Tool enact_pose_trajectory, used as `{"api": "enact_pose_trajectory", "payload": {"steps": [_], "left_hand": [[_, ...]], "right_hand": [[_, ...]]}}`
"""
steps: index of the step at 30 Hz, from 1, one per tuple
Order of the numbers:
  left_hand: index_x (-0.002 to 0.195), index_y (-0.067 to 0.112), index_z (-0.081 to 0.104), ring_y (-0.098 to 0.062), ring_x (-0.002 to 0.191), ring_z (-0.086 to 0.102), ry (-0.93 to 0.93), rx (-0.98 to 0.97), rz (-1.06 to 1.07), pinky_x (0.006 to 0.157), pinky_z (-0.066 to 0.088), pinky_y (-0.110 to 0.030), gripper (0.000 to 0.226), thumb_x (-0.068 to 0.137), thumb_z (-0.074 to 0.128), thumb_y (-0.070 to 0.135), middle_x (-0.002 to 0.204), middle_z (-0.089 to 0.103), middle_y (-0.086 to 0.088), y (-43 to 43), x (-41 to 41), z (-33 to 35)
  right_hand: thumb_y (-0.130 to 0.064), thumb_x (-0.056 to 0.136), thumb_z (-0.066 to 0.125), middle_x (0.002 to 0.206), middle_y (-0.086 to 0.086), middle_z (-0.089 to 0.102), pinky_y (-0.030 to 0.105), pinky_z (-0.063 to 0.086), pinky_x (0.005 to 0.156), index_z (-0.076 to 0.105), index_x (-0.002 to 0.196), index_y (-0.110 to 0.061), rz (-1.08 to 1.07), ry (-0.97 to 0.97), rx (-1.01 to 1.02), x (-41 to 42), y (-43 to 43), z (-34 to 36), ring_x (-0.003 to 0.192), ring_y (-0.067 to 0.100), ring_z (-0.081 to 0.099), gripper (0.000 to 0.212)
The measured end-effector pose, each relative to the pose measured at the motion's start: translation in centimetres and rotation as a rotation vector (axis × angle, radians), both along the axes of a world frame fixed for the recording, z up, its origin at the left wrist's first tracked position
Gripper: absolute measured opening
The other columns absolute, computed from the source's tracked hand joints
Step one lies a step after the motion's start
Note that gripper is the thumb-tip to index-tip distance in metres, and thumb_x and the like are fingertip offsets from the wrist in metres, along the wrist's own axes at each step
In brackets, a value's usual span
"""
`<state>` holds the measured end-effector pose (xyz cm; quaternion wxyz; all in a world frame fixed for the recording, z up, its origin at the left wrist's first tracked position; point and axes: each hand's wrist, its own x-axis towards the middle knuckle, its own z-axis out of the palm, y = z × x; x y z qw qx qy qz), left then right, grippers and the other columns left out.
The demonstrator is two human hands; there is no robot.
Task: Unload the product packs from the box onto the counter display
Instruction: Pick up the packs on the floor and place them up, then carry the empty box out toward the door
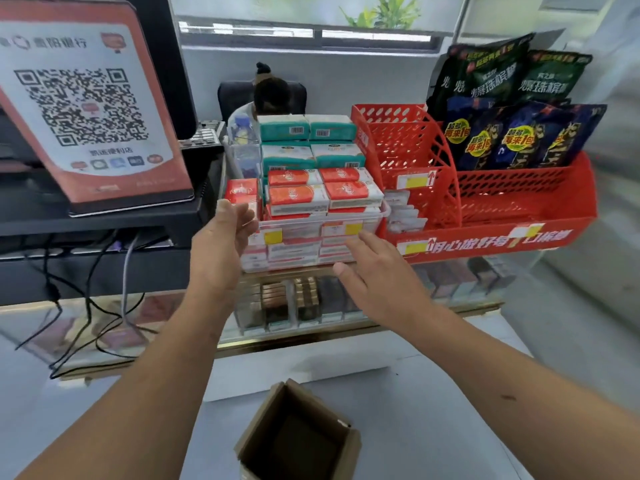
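- Our left hand [221, 244] hangs released, fingers loose, beside the clear bin [375, 216].
- Our right hand [377, 271] spreads flat before it.
- Red packs [298, 199] sit stacked inside; the cardboard box [298, 434] stands open below.

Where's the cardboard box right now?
The cardboard box sits at the bottom centre of the head view, on the pale surface in front of the glass counter, below the clear bin of red packs.

Packs [298, 199] sit stacked in a bin [322, 216] on the counter [294, 336], with a payment sign [86, 109] to its left and a rack [512, 188] holding snack bags [512, 136] to its right. The left hand [221, 244] is at the bin's left front corner, the right hand [377, 271] before its front. The box [258, 431] stands below, in front of the counter.
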<state>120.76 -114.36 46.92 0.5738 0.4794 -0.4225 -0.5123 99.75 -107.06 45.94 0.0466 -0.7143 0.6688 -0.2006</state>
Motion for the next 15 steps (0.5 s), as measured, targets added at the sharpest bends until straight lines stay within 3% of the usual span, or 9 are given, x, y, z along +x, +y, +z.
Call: {"api": "enact_pose_trajectory", "payload": {"steps": [5, 8, 10, 13, 15], "left_hand": [[0.106, 0.023, 0.070, -0.016, 0.108, 0.070, -0.044, 0.121, 0.047, 0.095, 0.050, -0.029, 0.041, 0.106, 0.037, 0.047, 0.111, 0.075, 0.001, 3.3, -0.2, -4.4], [0.100, 0.025, 0.072, -0.015, 0.104, 0.070, -0.105, 0.203, 0.060, 0.092, 0.049, -0.029, 0.039, 0.106, 0.040, 0.046, 0.104, 0.077, 0.005, 5.1, -0.7, -9.0], [0.099, 0.026, 0.072, -0.014, 0.104, 0.070, -0.163, 0.260, 0.043, 0.097, 0.048, -0.033, 0.040, 0.106, 0.039, 0.046, 0.104, 0.076, 0.006, 6.2, -0.8, -13.1], [0.107, 0.028, 0.073, -0.013, 0.108, 0.068, -0.271, 0.361, -0.005, 0.107, 0.043, -0.040, 0.044, 0.104, 0.037, 0.053, 0.115, 0.073, 0.005, 7.5, -0.5, -20.2], [0.120, 0.024, 0.071, -0.010, 0.111, 0.065, -0.340, 0.421, -0.026, 0.106, 0.039, -0.038, 0.048, 0.104, 0.035, 0.053, 0.123, 0.070, 0.005, 8.4, 0.0, -24.8]], "right_hand": [[-0.044, 0.099, 0.045, 0.141, -0.004, 0.045, 0.042, 0.040, 0.108, 0.048, 0.138, -0.023, 0.014, -0.043, 0.099, -0.5, 2.3, -4.6, 0.130, 0.019, 0.040, 0.045], [-0.042, 0.101, 0.044, 0.159, -0.001, 0.028, 0.038, 0.024, 0.118, 0.036, 0.151, -0.022, 0.005, -0.039, 0.270, -0.8, 3.7, -9.6, 0.145, 0.021, 0.024, 0.054], [-0.040, 0.102, 0.044, 0.162, -0.003, 0.021, 0.036, 0.021, 0.119, 0.033, 0.152, -0.023, 0.003, -0.058, 0.352, -1.0, 4.8, -13.3, 0.148, 0.018, 0.017, 0.055], [-0.036, 0.102, 0.046, 0.163, -0.004, 0.019, 0.035, 0.026, 0.118, 0.034, 0.151, -0.024, -0.023, -0.089, 0.469, -0.7, 6.8, -19.5, 0.149, 0.017, 0.018, 0.052], [-0.035, 0.102, 0.047, 0.162, -0.002, 0.020, 0.035, 0.029, 0.117, 0.035, 0.150, -0.022, -0.041, -0.091, 0.541, -0.3, 8.2, -23.7, 0.148, 0.019, 0.021, 0.052]]}}
